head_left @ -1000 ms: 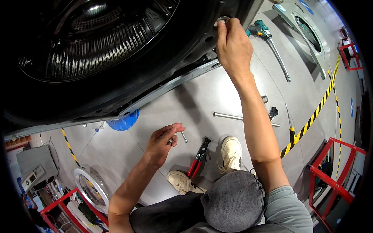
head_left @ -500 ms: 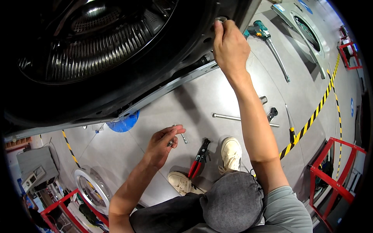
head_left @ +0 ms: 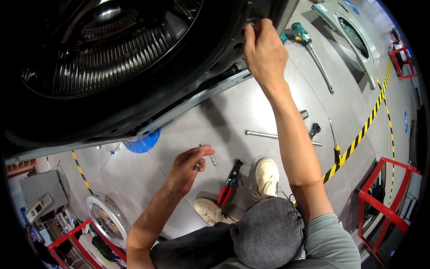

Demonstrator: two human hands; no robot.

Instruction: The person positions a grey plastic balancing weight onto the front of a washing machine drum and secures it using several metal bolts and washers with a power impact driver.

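Note:
At upper left stands an opened-up washing machine with its dark tub front (head_left: 188,85) and ribbed metal drum (head_left: 121,62) in view. My right hand (head_left: 267,56) is raised to the right side of the tub front. Its thumb and fingers close on a small round metal part (head_left: 253,20), mostly covered by the fingertips. Lower down, over the floor, my left hand (head_left: 185,168) is closed around small silver bolts. One bolt (head_left: 213,160) sticks out past the fingers; another metal end shows in the palm.
Red-handled pliers (head_left: 228,184) lie between my shoes. A metal bar (head_left: 262,135), a screwdriver (head_left: 337,152) and a green power tool with a long extension (head_left: 309,40) rest on the floor rightward. A front panel (head_left: 354,40), door ring (head_left: 107,219) and red frames (head_left: 380,201) stand around.
My right hand's fingertips have shifted slightly at the round metal part, baring more of its dark side. My left hand stays in place with the bolts.

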